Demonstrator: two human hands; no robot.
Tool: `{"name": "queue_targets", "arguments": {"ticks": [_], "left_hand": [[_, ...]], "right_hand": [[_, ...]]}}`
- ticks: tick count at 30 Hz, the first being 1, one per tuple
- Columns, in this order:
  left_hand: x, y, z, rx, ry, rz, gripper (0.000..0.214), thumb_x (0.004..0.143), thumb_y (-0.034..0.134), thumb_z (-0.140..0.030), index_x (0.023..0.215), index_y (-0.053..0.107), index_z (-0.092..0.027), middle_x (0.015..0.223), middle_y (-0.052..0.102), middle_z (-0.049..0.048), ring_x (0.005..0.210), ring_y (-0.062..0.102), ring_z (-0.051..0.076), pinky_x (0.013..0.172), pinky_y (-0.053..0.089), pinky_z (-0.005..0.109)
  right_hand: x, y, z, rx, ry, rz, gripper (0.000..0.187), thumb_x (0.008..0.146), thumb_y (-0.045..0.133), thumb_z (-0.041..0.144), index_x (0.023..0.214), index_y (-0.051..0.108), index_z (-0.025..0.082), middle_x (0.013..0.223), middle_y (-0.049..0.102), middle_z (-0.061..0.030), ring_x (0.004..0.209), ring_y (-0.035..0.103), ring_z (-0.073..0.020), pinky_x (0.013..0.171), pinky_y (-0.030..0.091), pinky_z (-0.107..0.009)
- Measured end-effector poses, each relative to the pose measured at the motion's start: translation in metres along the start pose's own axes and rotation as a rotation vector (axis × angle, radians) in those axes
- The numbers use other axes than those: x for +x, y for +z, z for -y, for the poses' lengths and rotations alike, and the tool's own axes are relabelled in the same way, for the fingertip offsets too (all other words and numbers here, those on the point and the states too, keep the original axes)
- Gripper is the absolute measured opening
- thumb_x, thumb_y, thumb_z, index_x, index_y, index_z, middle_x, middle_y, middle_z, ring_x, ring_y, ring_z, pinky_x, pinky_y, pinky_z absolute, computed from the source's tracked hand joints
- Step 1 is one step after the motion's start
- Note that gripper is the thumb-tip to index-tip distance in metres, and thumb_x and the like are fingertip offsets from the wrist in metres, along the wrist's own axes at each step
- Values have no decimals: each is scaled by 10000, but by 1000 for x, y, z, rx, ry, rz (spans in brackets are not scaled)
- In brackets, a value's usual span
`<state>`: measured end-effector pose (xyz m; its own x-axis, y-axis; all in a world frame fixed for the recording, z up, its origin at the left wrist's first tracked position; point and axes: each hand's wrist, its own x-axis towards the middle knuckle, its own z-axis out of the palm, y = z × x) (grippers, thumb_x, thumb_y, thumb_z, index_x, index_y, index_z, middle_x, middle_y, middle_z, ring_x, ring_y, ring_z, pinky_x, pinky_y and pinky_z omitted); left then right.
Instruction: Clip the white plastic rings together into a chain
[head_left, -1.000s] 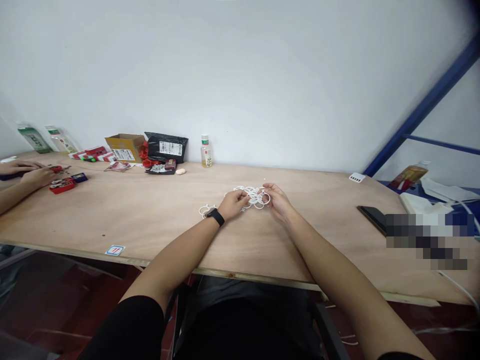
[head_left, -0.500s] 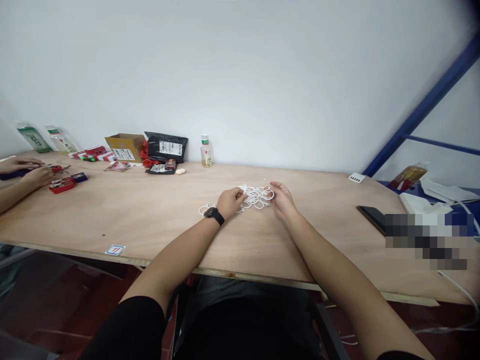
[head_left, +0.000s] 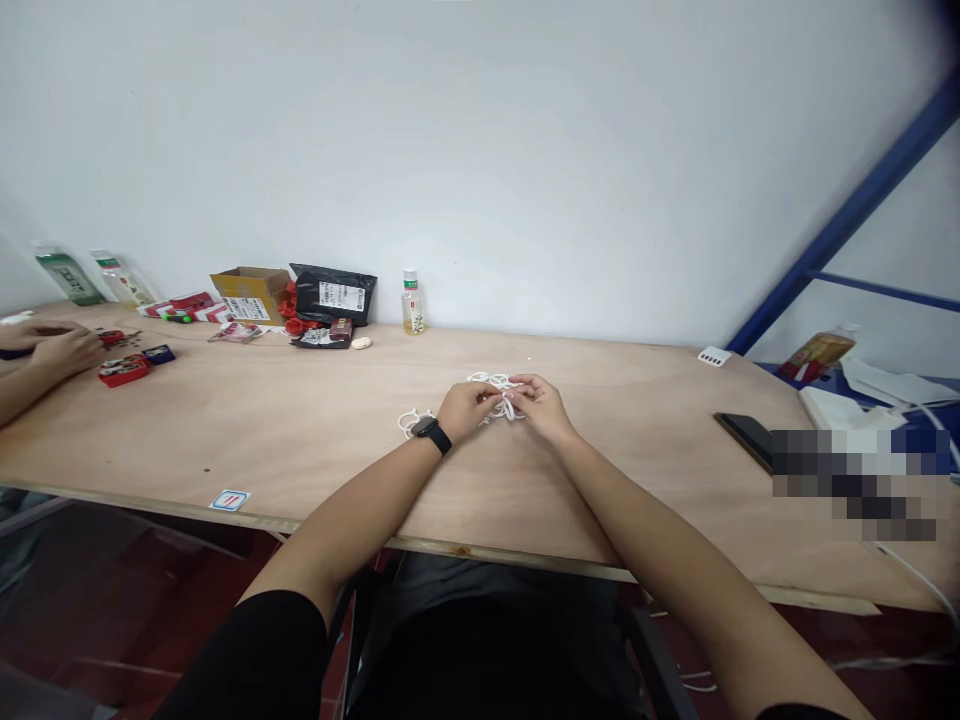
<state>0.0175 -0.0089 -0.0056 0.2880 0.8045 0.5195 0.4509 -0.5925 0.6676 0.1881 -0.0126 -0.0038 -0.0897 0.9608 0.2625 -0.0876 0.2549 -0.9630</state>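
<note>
At frame centre the left hand point(head_left: 463, 408) and right hand point(head_left: 543, 406) pinch their fingertips closed on the cluster of white rings point(head_left: 495, 382) just over the table point(head_left: 300, 440), where short grips close to the joint being worked would likely keep it steady.

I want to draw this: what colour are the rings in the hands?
The rings are white, seen best in the head view.

Sticker point(head_left: 229, 500) at tabletop point(head_left: 300, 450) edge: red marks, apparently "11".
Cardboard box point(head_left: 251, 292) label: print too small to read.
Black bag point(head_left: 334, 296) label: unreadable.
Bottle point(head_left: 410, 302) label: unreadable.
</note>
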Motion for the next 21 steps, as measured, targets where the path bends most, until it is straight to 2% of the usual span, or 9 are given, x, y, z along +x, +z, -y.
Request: {"name": "queue_targets", "arguments": {"ticks": [5, 11, 16, 18, 21], "left_hand": [[0, 0, -1, -107, -4, -28, 193, 834, 624, -313, 860, 738, -159, 809, 733, 45, 698, 618, 132, 668, 466, 234], [2, 5, -1, -332, -118, -13, 213, 785, 656, -319, 820, 726, -121, 792, 736, 64, 690, 646, 149, 634, 498, 243], [5, 7, 2, -364, -157, -10, 217, 766, 675, -322, 800, 723, -112, 764, 731, 66, 671, 640, 147, 609, 496, 239], [6, 7, 2, -385, -152, -19, 255, 775, 678, -344, 851, 726, -106, 821, 736, 85, 704, 650, 154, 640, 510, 251], [6, 7, -1, -428, -103, -8, 364, 807, 658, -390, 1032, 710, -110, 966, 732, 112, 796, 667, 170, 717, 526, 272]], "right_hand": [[1, -2, -1, 40, 14, -11, 381, 597, 807, 362, 887, 621, 200, 660, 678, 21, 596, 620, -136, 608, 509, -279], [1, 1, 3, 29, -23, -21, 325, 593, 814, 365, 771, 598, 201, 618, 638, 36, 558, 590, -111, 570, 486, -245], [1, 2, 3, 3, -59, -19, 298, 598, 811, 360, 752, 605, 209, 609, 628, 39, 567, 593, -121, 588, 495, -260], [1, 2, 3, 15, -70, -30, 302, 613, 804, 357, 806, 622, 212, 659, 660, 25, 606, 616, -132, 629, 510, -279], [0, 3, 4, 48, -77, -76, 354, 633, 796, 358, 914, 627, 222, 749, 699, 4, 676, 647, -155, 691, 528, -316]]}}
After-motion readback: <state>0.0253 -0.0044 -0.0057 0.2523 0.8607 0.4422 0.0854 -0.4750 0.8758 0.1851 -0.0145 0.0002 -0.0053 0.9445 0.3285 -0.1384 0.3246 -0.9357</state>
